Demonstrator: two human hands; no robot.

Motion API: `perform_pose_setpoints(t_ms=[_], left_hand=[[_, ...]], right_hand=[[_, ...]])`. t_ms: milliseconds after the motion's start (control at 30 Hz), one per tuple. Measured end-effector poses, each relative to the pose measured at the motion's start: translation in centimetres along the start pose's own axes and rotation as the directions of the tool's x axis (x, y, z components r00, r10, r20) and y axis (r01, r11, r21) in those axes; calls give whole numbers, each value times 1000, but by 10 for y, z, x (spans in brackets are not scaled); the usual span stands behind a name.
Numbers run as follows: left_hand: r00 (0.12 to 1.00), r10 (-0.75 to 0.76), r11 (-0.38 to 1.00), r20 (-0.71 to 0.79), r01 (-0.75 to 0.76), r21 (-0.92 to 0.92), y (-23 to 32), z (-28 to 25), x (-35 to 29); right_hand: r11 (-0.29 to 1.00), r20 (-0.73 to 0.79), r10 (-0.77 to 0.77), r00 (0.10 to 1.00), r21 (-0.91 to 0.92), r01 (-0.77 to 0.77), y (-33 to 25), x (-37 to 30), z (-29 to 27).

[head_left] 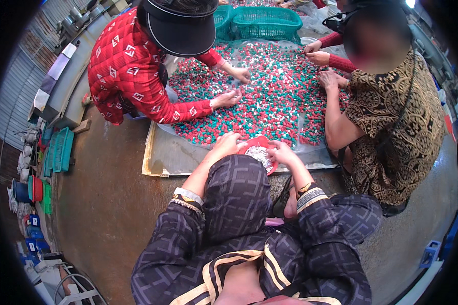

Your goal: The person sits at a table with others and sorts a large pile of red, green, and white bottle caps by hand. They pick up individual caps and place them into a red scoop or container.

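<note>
The left hand [228,144] and the right hand [282,151] hold a red bowl [259,152], fingers curled on its rim. The round bowl faces up, with no long side.

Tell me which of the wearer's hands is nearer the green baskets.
Right. The right hand lies more directly below the green baskets; the left hand sits further left, beside the red bowl.
</note>
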State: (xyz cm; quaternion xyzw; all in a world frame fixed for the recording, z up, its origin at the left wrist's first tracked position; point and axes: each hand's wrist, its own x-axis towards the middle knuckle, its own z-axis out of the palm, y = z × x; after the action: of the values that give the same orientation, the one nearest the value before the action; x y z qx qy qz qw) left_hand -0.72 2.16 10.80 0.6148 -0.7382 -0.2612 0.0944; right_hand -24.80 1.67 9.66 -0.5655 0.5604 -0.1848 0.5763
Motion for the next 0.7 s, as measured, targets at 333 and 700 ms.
perform_pose_setpoints(t_ms=[333,700], left_hand=[[966,-249,965,71,254,-62,-9,-17,-42],[993,-111,975,41,101,200,7,4,-50]], right_hand=[[899,-80,-97,992,420,122,-5,-60,7],[860,-378,183,907,509,38,55,-31,-8]])
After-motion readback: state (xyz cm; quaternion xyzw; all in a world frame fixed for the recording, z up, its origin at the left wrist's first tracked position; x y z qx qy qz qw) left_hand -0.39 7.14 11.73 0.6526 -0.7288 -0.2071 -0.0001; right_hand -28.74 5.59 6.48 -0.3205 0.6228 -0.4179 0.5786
